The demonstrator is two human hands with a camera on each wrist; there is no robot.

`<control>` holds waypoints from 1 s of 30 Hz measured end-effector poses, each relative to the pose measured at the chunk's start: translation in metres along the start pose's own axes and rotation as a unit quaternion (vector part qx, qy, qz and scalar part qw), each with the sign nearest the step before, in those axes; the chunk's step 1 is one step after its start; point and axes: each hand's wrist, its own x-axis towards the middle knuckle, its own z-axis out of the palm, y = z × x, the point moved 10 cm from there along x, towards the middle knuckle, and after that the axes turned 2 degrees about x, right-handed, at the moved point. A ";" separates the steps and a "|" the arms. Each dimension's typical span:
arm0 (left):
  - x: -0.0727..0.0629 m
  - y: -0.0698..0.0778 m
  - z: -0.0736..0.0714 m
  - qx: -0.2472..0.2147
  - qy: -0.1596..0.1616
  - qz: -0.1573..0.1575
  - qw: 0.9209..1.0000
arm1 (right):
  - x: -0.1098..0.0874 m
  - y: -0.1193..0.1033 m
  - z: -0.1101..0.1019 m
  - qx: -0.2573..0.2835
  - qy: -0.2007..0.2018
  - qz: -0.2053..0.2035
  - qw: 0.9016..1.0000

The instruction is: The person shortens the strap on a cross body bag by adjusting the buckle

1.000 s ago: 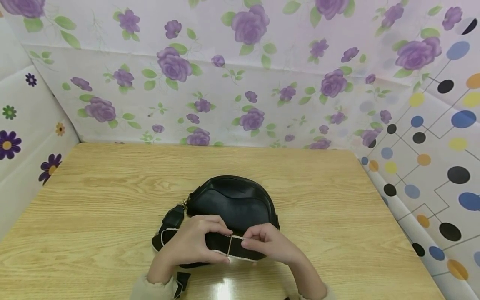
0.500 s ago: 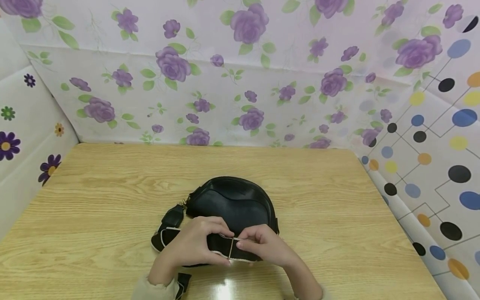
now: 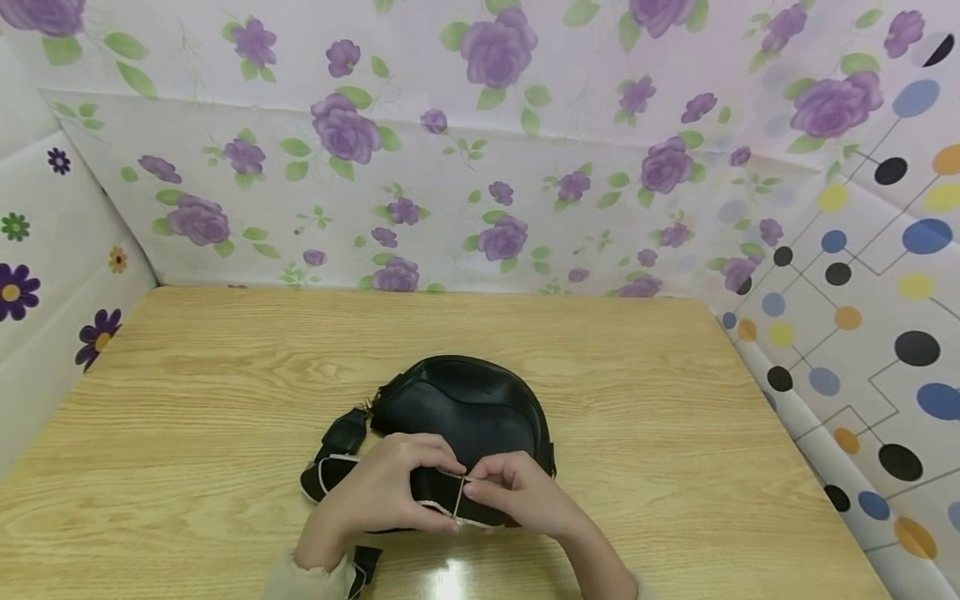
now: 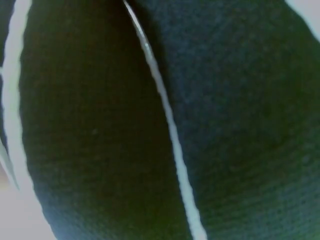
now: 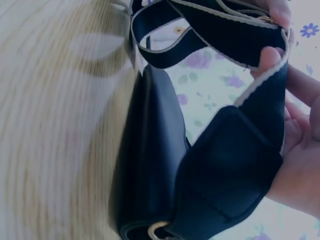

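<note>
A black half-moon shoulder bag [image 3: 468, 412] lies on the table behind both hands. In front of it, my left hand [image 3: 375, 483] grips the black bag strap [image 3: 435, 486], which has pale edging, between thumb and fingers at its two long edges. Across the strap runs a thin metal slider bar [image 3: 459, 497], right at those fingertips. My right hand [image 3: 521, 492] pinches the strap just right of the bar. Dark webbing [image 4: 100, 130] with pale edges fills the left wrist view. In the right wrist view, the strap's black leather end piece [image 5: 230, 165] hangs beside the bag near a gold-coloured ring [image 5: 159, 230].
Another leather strap end [image 3: 345, 432] joins the bag's left side through a gold-coloured clasp [image 3: 367, 407]. A loose black strap piece [image 3: 366, 562] lies by the left sleeve [image 3: 311, 577]. Patterned sheets [image 3: 420, 167] stand around the wooden table [image 3: 637, 375].
My right hand has shifted left along the strap, its fingertips now close against the slider bar. The left hand stays nearly in place.
</note>
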 end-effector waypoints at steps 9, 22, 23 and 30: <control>-0.002 0.000 -0.004 0.011 0.011 -0.002 1.000 | -0.005 0.008 -0.011 -0.020 -0.002 0.033 0.999; -0.003 0.000 -0.010 0.017 0.031 0.002 0.999 | -0.011 0.010 -0.005 -0.083 -0.077 0.009 0.994; -0.003 0.001 -0.010 0.023 0.030 0.004 0.999 | -0.010 0.009 -0.006 -0.077 -0.074 0.006 0.994; -0.002 0.002 -0.007 0.060 0.012 0.009 0.998 | -0.010 0.007 -0.006 -0.046 -0.071 0.003 0.996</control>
